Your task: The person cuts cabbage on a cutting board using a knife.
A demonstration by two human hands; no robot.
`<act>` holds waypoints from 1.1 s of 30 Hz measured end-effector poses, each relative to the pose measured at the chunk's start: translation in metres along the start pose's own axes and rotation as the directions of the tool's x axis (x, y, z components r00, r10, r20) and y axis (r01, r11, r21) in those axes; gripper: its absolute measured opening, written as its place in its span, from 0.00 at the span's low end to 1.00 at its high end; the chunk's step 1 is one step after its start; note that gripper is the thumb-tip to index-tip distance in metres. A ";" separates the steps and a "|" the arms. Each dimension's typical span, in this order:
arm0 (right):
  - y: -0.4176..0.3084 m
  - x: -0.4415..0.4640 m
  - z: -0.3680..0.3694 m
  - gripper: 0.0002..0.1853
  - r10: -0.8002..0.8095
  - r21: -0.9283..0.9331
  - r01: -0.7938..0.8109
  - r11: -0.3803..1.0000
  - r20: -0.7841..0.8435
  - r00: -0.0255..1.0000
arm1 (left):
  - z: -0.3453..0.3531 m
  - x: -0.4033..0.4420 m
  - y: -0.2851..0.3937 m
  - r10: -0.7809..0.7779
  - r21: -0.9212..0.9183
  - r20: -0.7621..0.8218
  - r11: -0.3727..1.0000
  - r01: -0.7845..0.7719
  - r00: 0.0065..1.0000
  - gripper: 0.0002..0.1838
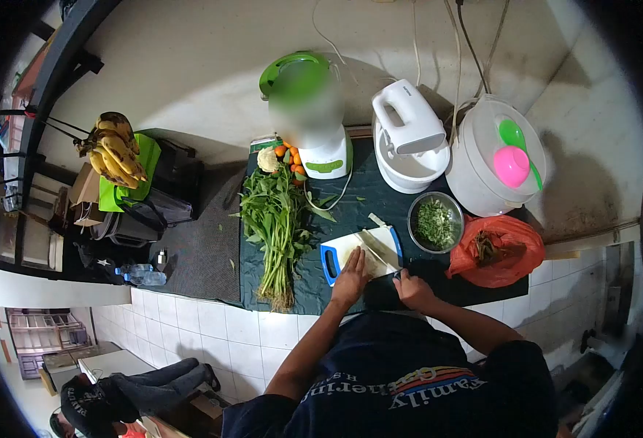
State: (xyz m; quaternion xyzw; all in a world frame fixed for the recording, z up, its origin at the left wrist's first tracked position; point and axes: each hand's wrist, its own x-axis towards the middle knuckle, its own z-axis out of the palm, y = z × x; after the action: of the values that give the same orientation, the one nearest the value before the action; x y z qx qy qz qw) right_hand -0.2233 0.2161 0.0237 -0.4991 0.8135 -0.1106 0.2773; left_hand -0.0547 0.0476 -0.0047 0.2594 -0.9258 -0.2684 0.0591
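Observation:
A white cutting board (330, 257) with blue edges lies at the front of the dark green table cover. My left hand (353, 279) rests on the board, its fingers closed over a pale vegetable (355, 253) that they partly hide. My right hand (414, 290) is wrapped round the handle of a knife (381, 255). Its blade slants across the board, right beside the pale vegetable and the left fingertips. Just to the right stands a metal bowl (436, 223) of chopped greens. A pale scrap (377, 219) lies at the board's far edge.
Leafy greens (274, 233) with roots lie left, near a cauliflower (268, 160) and orange vegetables (290, 157). Behind stand a blender (326, 157) and a mixer (409, 124). Right are a red plastic bag (507, 252) and a rice cooker (474, 146). Another person (117, 401) is at lower left.

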 end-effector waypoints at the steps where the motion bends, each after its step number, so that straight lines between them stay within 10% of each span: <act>1: 0.001 0.001 -0.001 0.23 -0.029 -0.012 0.028 1.000 -0.010 1.000 | -0.004 0.003 0.002 -0.080 -0.123 0.040 0.989 0.085 0.996 0.40; 15: -0.012 0.062 -0.032 0.23 0.108 0.088 -0.103 0.991 -0.060 0.992 | -0.008 0.022 -0.015 -0.079 -0.265 0.029 0.961 0.084 0.996 0.34; 33: -0.050 0.016 0.002 0.20 0.112 0.153 -0.122 0.981 0.071 0.991 | 0.010 0.034 -0.002 -0.035 0.156 0.018 0.987 0.032 0.999 0.30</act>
State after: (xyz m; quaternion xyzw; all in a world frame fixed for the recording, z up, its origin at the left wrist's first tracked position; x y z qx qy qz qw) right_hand -0.1902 0.1788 0.0395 -0.4301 0.8212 -0.1424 0.3469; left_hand -0.0853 0.0332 -0.0157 0.2758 -0.9401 -0.1989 0.0244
